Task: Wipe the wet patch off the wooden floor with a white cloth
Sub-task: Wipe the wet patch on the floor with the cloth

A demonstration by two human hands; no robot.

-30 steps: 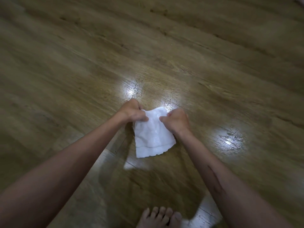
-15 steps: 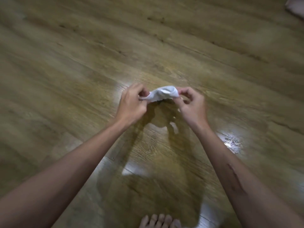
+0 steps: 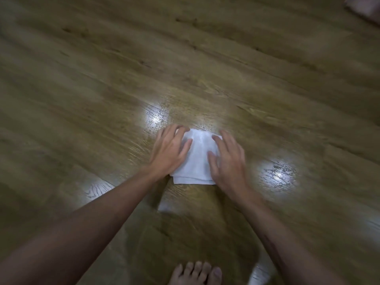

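Between the two hands lies the white cloth, folded flat on the wooden floor; the left hand rests on its left edge with fingers spread and straight, and the right hand lies on its right edge the same way, so both are flat and pressing, neither curled round the fabric; the hands are apart, with a bare strip of cloth showing between them. Just beyond the fingertips of both hands the boards look speckled and glossy, which I take to be the wet patch; a second speckled shine sits out to the right of the right hand, and it may be more water or only lamp glare.

To do this step well, I judge it best to keep both palms flat and the fold intact, lean weight evenly through the arms, and push the cloth forward over the shine in one slow pass, then draw it back overlapping the first line; pressing on one edge only would let the pad bunch or slide out from under the hand.

Much is hard to read: the whole view is smeared by motion; bright reflections mask where the water truly ends; the palms hide the cloth's side edges; near the wrists, a bare foot is cut by the lower border; a pale thing far beyond the right hand is cropped and unidentifiable.
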